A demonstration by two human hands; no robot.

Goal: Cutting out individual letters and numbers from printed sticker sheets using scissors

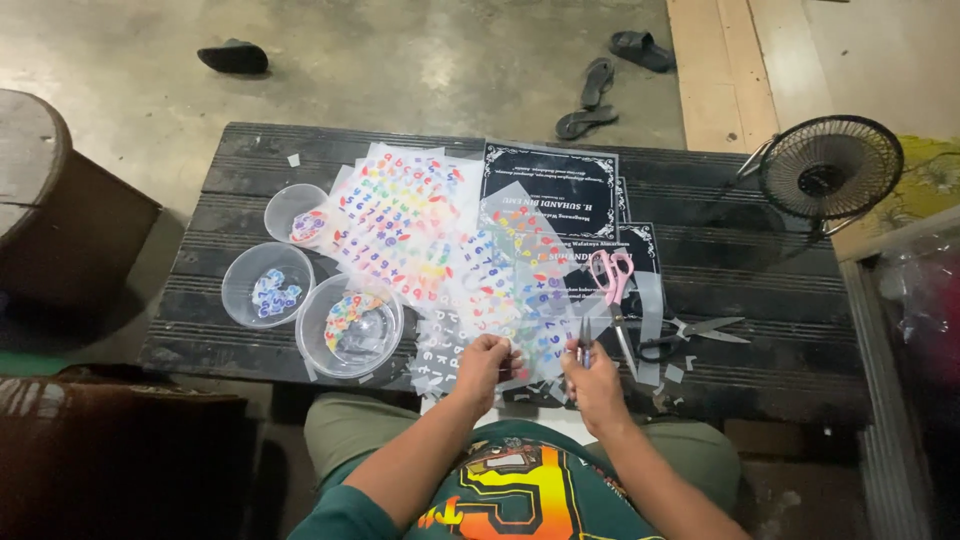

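While the low black slatted table (240, 200) is seen from the head camera, a thin clear sheet of coloured stickers (520, 345) is pinched at its near edge by the left hand (487, 365); slim metal tweezers (583, 345) are gripped in the right hand (592, 382). Flimsy and light, the sheet is probably best held by its margin.

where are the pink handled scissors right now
In the head view, the pink-handled scissors lie on the dark table, right of centre, atop black printed cards, just beyond the right hand.

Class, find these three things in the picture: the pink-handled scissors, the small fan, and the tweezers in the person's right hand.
Pink-handled scissors (612, 275), head view, on the pink handles.
Small fan (830, 167), head view, on the round grille.
Tweezers (583, 340), head view, on the metal prongs above the right hand (595, 385).
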